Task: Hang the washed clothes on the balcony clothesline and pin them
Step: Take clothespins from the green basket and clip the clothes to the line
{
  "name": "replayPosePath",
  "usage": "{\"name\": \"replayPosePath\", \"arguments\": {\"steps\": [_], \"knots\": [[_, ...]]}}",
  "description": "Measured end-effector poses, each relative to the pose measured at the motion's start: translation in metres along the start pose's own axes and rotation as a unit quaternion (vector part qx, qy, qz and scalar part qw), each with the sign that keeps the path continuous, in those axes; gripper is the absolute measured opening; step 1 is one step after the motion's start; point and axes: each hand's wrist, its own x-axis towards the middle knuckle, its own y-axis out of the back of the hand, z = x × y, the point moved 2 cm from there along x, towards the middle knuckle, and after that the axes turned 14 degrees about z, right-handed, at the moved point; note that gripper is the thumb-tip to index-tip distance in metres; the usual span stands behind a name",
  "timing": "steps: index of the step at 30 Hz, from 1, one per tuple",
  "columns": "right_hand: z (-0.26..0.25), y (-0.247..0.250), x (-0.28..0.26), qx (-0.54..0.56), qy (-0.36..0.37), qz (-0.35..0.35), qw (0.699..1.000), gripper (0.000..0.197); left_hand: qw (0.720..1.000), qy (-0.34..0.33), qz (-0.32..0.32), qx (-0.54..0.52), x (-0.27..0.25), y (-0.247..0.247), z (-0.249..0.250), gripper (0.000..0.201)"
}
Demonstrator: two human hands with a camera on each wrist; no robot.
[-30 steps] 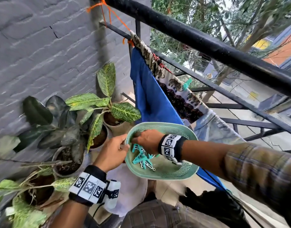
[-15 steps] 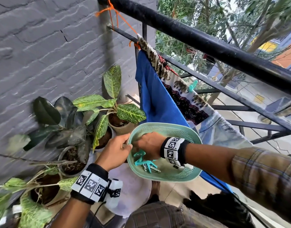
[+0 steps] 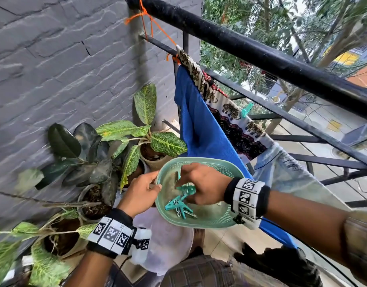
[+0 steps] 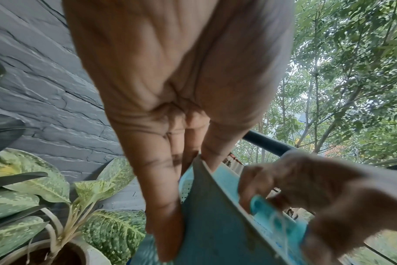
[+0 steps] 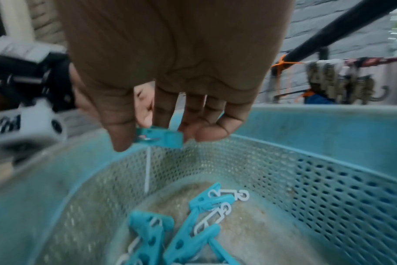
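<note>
My left hand [image 3: 142,191] grips the left rim of a green perforated basket [image 3: 217,219], seen edge-on as the basket [image 4: 218,220] in the left wrist view. My right hand [image 3: 201,186] is inside it, pinching a teal clothespin [image 5: 160,137] between thumb and fingers, just above the basket wall [image 5: 329,181]. Several loose teal clothespins [image 3: 179,206] lie on the bottom; the right wrist view shows the same clothespins [image 5: 188,227]. On the rail hang a blue cloth [image 3: 201,129], an elephant-print cloth [image 3: 230,112] with one teal pin [image 3: 246,110], and pale jeans [image 3: 290,172].
A thick black railing [image 3: 261,56] crosses the upper right, with thinner bars below. Orange cord [image 3: 146,19] is tied at its wall end. Potted plants [image 3: 124,150] crowd the grey brick wall [image 3: 54,69] on the left. A white bag [image 3: 168,243] lies below the basket.
My right hand has lifted from the pile with one clothespin pinched in it. The left hand keeps its hold on the basket rim. The view has shifted slightly.
</note>
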Motion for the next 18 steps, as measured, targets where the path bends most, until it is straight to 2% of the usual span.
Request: {"name": "replayPosePath", "arguments": {"steps": [3, 5, 8, 10, 14, 18], "knots": [[0.01, 0.028, -0.003, 0.094, -0.061, 0.083, 0.99, 0.038, 0.999, 0.034, 0.014, -0.012, 0.0, 0.003, -0.004, 0.062], [0.02, 0.047, -0.006, 0.176, -0.111, 0.169, 0.963, 0.033, 0.998, 0.052, 0.011, -0.014, -0.001, 0.004, -0.006, 0.069], [0.05, 0.066, -0.009, 0.284, -0.201, 0.359, 0.866, 0.018, 0.997, 0.073, 0.009, -0.026, 0.004, 0.006, -0.014, 0.062], [0.076, 0.07, -0.01, 0.302, -0.257, 0.438, 0.807, 0.012, 0.995, 0.09, 0.011, -0.029, 0.008, 0.007, -0.019, 0.055], [0.13, 0.057, -0.01, 0.302, -0.366, 0.512, 0.716, 0.023, 0.991, 0.12, 0.016, -0.051, 0.016, 0.008, -0.024, 0.053], [0.154, 0.037, 0.001, 0.274, -0.416, 0.516, 0.697, 0.019, 0.989, 0.131, 0.025, -0.057, 0.027, 0.007, -0.031, 0.045]]}}
